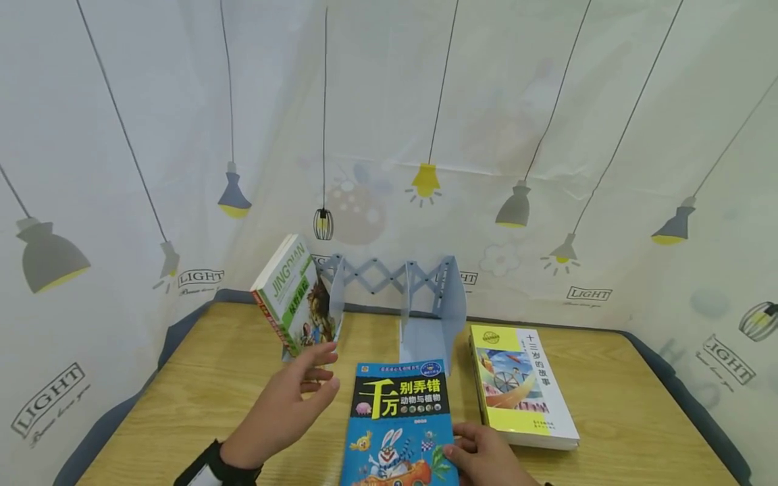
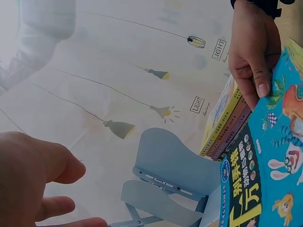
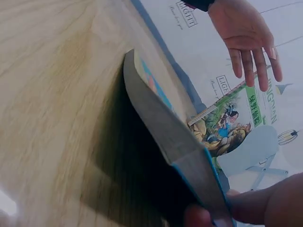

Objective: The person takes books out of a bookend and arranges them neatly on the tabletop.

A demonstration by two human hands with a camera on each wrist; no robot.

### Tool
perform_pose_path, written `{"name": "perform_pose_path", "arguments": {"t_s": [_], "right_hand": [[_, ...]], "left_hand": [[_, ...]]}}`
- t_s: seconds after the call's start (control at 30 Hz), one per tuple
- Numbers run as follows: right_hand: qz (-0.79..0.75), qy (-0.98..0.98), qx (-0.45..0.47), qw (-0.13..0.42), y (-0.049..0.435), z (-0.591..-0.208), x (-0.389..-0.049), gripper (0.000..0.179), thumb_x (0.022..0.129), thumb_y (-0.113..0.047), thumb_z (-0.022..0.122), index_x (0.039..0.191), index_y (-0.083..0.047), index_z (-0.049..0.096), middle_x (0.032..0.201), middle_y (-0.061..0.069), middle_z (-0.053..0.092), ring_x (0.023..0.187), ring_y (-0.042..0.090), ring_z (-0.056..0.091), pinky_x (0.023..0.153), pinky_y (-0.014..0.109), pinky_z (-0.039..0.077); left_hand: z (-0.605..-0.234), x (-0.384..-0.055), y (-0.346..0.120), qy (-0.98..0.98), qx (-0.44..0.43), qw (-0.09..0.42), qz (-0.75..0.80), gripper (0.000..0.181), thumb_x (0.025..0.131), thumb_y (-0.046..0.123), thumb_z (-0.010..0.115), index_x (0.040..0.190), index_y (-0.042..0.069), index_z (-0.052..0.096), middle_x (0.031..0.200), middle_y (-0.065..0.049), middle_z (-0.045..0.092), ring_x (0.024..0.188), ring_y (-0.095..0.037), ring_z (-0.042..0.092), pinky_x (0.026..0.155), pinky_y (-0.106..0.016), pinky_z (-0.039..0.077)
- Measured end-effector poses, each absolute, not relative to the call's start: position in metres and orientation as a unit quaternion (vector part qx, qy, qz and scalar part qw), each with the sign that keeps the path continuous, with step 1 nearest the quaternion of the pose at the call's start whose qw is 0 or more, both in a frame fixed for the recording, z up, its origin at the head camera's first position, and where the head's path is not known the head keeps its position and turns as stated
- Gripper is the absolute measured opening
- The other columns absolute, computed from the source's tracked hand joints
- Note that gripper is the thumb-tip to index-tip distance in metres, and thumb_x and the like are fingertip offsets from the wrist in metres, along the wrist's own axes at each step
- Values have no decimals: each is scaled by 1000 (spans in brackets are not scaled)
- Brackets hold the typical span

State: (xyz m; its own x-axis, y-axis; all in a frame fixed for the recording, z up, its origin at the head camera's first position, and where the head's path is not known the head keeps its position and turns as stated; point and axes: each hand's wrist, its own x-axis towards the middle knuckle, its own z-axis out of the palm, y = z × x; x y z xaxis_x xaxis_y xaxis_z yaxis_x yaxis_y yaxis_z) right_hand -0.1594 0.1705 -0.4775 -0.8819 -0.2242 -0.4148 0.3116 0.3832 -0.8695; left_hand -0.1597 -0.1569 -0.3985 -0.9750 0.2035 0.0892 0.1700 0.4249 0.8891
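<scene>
A blue picture book with a rabbit in a carrot car on its cover is at the front middle of the head view. My right hand pinches its right edge, thumb on the cover. In the right wrist view the book's page edge shows tilted above the table, with a dark shadow beneath. Left of the book my left hand hovers with relaxed fingers, holding nothing. Beyond it a green and white book leans upright against the left end of a light blue folding bookend.
On the right of the wooden table lies a yellow and white book; the left wrist view shows several spines stacked there. A pale cloth printed with lamps hangs behind the table.
</scene>
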Motion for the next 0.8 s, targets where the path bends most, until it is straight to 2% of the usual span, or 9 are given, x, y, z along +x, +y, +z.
{"name": "perform_pose_path", "arguments": {"t_s": [0.13, 0.23, 0.37, 0.5, 0.63, 0.7, 0.8], "right_hand": [[-506, 833, 4, 225, 173, -478, -158, 60, 97, -25, 67, 138, 14, 49, 102, 10, 77, 85, 16, 72, 75, 40, 66], [-468, 861, -18, 197, 176, -468, -153, 61, 95, -30, 68, 139, 10, 52, 108, 12, 75, 87, 17, 70, 77, 42, 64], [-448, 878, -76, 147, 180, -441, -142, 59, 95, -35, 68, 143, -3, 53, 131, 20, 67, 103, 27, 69, 82, 45, 64], [-372, 915, -156, 33, 185, -416, -135, 72, 91, -51, 69, 150, -18, 44, 151, 19, 53, 127, 38, 58, 95, 57, 59], [-255, 946, -174, -98, 192, -403, -136, 90, 85, -67, 66, 157, -23, 33, 154, 14, 50, 137, 40, 49, 101, 69, 50], [-227, 950, -176, -122, 195, -401, -138, 95, 84, -70, 64, 158, -22, 28, 156, 14, 48, 139, 42, 45, 101, 72, 48], [-214, 951, -182, -131, 197, -399, -141, 95, 84, -70, 65, 157, -20, 30, 156, 15, 48, 141, 43, 42, 103, 73, 46]], "left_hand": [[-400, -159, -155, 855, 112, 15, 507, 56, 100, 41, 62, 151, 27, 42, 149, -10, 56, 131, -31, 57, 110, -62, 47], [-400, -158, -152, 871, 124, 9, 476, 62, 98, 47, 62, 152, 26, 41, 153, -10, 53, 137, -35, 51, 111, -66, 44], [-400, -154, -149, 889, 135, -3, 439, 68, 95, 57, 60, 153, 27, 39, 159, -10, 46, 144, -37, 42, 112, -71, 40], [-401, -150, -143, 901, 154, -31, 403, 73, 93, 63, 58, 154, 29, 38, 164, -8, 40, 149, -35, 35, 113, -73, 37], [-403, -147, -136, 912, 188, -55, 360, 76, 93, 66, 56, 157, 32, 33, 168, -7, 31, 153, -36, 27, 113, -78, 32], [-405, -146, -132, 914, 206, -61, 345, 77, 93, 65, 57, 158, 32, 31, 169, -9, 29, 153, -38, 25, 113, -79, 30], [-409, -145, -127, 918, 219, -64, 324, 81, 91, 64, 60, 158, 30, 31, 169, -13, 28, 153, -41, 25, 114, -78, 28]]}}
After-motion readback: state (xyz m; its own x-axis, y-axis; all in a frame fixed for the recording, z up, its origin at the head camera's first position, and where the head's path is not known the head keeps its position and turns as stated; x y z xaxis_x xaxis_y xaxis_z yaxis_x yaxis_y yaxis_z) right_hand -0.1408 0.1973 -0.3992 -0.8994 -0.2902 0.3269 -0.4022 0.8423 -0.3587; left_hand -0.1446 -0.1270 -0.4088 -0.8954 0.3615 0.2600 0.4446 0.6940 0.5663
